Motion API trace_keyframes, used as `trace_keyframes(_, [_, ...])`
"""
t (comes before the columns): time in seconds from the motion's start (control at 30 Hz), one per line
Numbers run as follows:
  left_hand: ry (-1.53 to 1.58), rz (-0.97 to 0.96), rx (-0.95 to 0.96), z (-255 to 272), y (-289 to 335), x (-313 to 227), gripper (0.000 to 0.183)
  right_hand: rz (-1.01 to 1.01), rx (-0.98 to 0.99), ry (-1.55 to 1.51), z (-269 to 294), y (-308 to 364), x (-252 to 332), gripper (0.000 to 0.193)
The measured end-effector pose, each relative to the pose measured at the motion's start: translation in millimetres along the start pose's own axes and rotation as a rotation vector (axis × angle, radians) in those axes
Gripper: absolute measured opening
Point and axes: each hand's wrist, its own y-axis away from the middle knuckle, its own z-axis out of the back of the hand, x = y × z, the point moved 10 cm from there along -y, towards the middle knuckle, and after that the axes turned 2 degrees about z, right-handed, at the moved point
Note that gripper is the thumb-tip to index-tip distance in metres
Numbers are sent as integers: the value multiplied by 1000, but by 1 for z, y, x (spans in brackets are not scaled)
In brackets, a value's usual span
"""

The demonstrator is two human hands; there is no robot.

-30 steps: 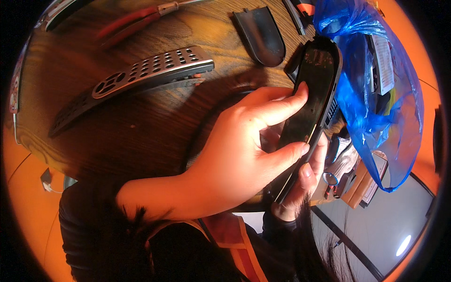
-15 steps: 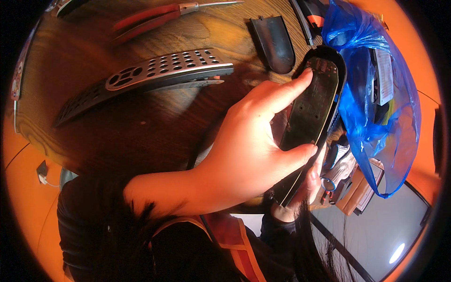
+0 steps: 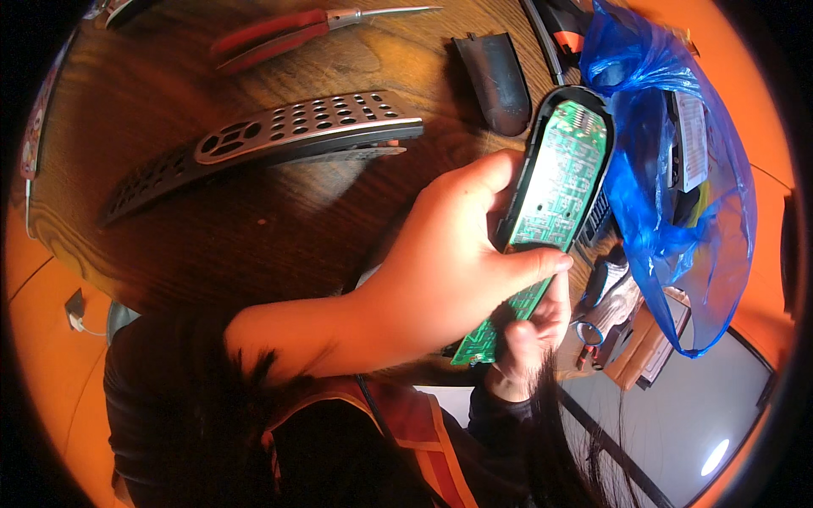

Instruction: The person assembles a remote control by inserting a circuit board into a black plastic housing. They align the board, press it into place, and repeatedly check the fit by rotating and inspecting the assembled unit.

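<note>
Item: green circuit board [image 3: 555, 190], seated in a black remote shell [image 3: 542, 127], held above the wooden worktop [image 3: 254, 229]. I see my left hand [image 3: 449, 271] closed around the board's middle, thumb across its face. My right hand [image 3: 529, 326] pinches its lower end. Left of the board: silver keypad cover [image 3: 279, 135]. Beyond that: red pliers [image 3: 296, 30]. Right of the board: blue bag [image 3: 669, 169].

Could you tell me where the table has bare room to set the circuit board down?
Bare wood lies between the silver keypad cover and the left hand, and between the cover and the red-handled pliers. The right side is crowded by the blue plastic bag.
</note>
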Motion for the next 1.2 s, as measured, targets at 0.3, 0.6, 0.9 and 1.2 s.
trace_keyframes(0.3, [22, 77, 88, -8, -5, 1, 23, -84, 20, -132, -7, -7, 5, 46])
trace_keyframes(0.6, [-28, 44, -26, -4, -3, -7, 40, 102, 53, 50, 6, -9, 20, 49])
trace_keyframes(0.9, [22, 201, -27, -8, 6, 5, 26, 377, -281, 919, 30, -11, 52, 43])
trace_keyframes(1.2, [-80, 56, -11, -9, 5, -5, 27, 586, -117, 1202, 9, -5, 69, 51])
